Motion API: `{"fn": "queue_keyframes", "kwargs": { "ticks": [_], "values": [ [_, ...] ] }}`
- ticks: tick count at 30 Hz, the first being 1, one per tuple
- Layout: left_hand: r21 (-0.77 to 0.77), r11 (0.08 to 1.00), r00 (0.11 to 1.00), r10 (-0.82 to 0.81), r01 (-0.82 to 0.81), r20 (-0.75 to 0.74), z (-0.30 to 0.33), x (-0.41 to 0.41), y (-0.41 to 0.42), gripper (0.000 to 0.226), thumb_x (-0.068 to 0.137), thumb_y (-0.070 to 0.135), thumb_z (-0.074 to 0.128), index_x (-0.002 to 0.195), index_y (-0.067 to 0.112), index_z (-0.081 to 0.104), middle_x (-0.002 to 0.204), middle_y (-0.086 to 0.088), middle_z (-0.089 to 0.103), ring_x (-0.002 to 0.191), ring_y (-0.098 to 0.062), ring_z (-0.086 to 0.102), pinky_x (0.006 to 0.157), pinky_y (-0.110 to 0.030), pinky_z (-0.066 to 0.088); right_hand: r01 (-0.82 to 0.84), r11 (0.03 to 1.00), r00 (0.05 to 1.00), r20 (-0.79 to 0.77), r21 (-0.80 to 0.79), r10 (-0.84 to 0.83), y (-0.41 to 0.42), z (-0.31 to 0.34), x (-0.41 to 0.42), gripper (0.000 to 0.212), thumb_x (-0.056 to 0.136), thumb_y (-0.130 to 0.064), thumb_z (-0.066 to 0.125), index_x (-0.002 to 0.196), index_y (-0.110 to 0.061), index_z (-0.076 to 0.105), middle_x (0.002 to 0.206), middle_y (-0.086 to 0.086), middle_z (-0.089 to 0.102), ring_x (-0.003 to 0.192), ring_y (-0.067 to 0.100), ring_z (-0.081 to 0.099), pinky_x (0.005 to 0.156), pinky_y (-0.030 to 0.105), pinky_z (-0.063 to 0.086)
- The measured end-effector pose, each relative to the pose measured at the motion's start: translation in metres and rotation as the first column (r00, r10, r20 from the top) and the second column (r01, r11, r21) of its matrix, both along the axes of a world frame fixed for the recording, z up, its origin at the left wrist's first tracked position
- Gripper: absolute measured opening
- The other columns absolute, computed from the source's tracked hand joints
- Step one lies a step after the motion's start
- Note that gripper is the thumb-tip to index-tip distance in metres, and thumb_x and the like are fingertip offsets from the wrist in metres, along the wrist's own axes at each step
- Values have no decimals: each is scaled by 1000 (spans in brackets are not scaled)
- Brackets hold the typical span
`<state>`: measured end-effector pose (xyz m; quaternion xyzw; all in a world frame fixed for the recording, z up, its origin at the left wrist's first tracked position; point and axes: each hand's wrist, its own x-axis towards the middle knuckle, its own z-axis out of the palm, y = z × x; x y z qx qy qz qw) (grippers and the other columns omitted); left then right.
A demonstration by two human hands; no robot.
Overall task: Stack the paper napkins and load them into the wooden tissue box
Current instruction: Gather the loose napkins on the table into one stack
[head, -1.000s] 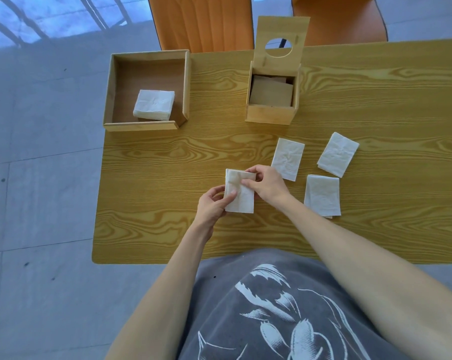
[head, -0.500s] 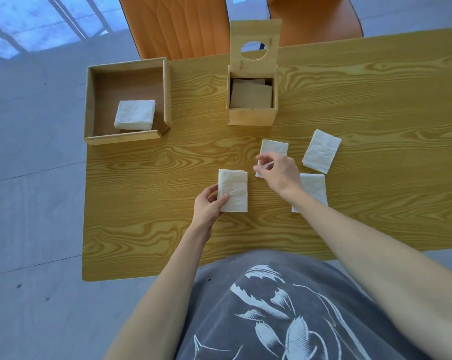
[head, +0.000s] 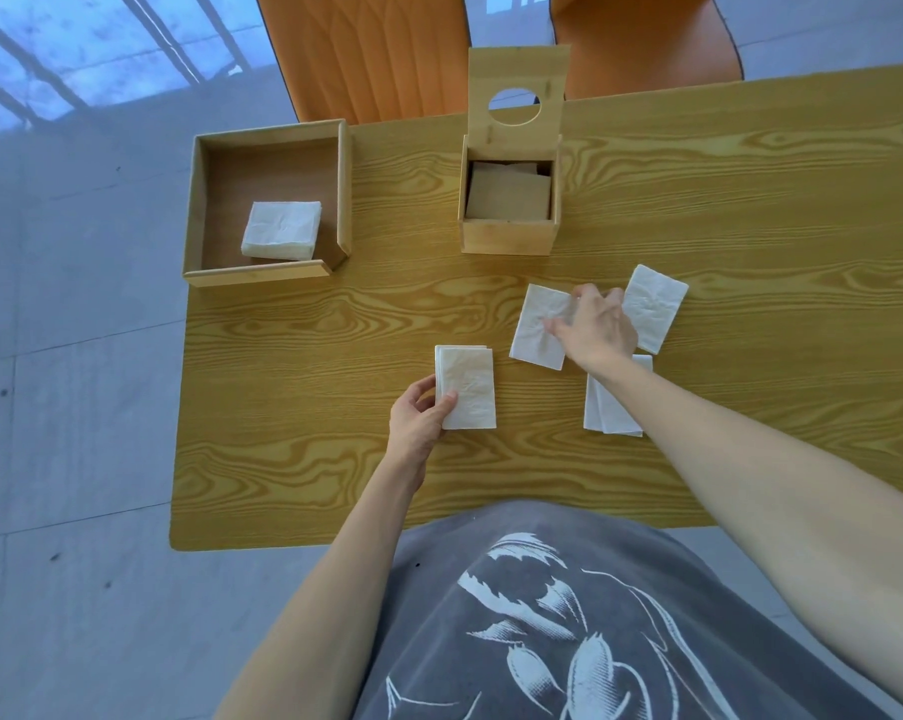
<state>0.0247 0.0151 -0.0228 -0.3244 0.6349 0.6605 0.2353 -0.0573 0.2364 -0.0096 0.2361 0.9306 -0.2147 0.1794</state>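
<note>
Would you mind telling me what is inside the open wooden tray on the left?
The wooden tray holds one stack of white napkins near its front right corner. Anything beneath the stack is hidden.

The near napkin [head: 608, 407] is partly covered by the right forearm, so its right edge and upper end cannot be seen. The right side of the middle napkin [head: 537, 327] is hidden under the right hand [head: 597, 330], whose fingertips are blurred; whether the sheet is gripped cannot be told. The number of sheets in the held stack [head: 467, 389] cannot be counted. The tissue box [head: 509, 236] interior is shadowed. The desk [head: 283, 459] is cut off at the right edge, and both chairs [head: 366, 49] at the top.
</note>
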Motion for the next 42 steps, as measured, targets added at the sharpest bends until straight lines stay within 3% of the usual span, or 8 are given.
{"fn": "queue_keyframes", "kwargs": {
  "ticks": [5,11,15,17,25,32,38,42],
  "values": [
    [-3,1000,1000,20,-20,14,-2,8,-4,40,90,13,68,128,14,55,101,0,72,88,-16,70,75,-31,57,1,1000,1000,27,-10,-1,0,2,4,51,84,-40,74,123,-13,54,129,15,46,109,36,60,80,41,47],
    [8,999,999,33,-34,19,-3,15,-7,43,90,12,68,131,11,54,108,-6,71,93,-18,69,74,-30,55,13,1000,995,-99,-18,-15,-7,1,24,35,88,-21,66,121,-15,59,108,9,68,100,31,64,70,34,46],
    [15,999,999,33,-33,21,-5,17,-8,40,92,11,65,131,11,54,107,-5,71,89,-15,69,68,-28,54,99,972,974,-181,-213,-138,-9,-1,41,9,86,-19,63,87,-10,61,76,1,61,80,25,58,63,32,41],
    [14,999,999,35,-35,17,-6,18,-8,37,93,12,64,129,11,55,102,-1,72,87,-13,69,68,-28,54,105,939,954,-232,-328,-188,-11,0,51,23,87,-21,65,73,-4,59,65,0,55,70,23,53,61,34,38],
    [2,1000,1000,22,-22,10,-9,19,-8,29,95,18,59,124,14,59,96,1,72,82,-12,67,70,-28,51,162,803,893,-262,-573,-367,-23,10,69,16,95,-29,60,95,-15,68,88,-1,71,88,22,68,78,42,54],
    [1,1000,1000,15,-15,23,-8,17,-9,25,96,24,59,120,17,61,84,1,70,69,-10,61,61,-24,47,78,700,979,-78,-710,-189,-46,-6,72,3,92,-25,66,93,-25,68,97,5,75,92,26,72,82,53,58],
    [23,999,998,33,-35,56,-5,13,-11,19,98,31,54,102,18,67,85,-1,68,74,-16,61,67,-31,50,14,736,998,-40,-677,-55,-64,-20,75,16,90,-27,68,102,-16,72,98,2,76,92,20,72,87,47,58],
    [69,997,999,13,-17,53,0,15,-12,23,92,30,66,110,17,64,88,-2,73,75,-14,68,67,-29,54,-43,835,996,-90,-548,-7,-73,-22,76,23,89,-29,69,102,-11,74,97,3,76,92,21,71,84,40,56]
  ]
}}
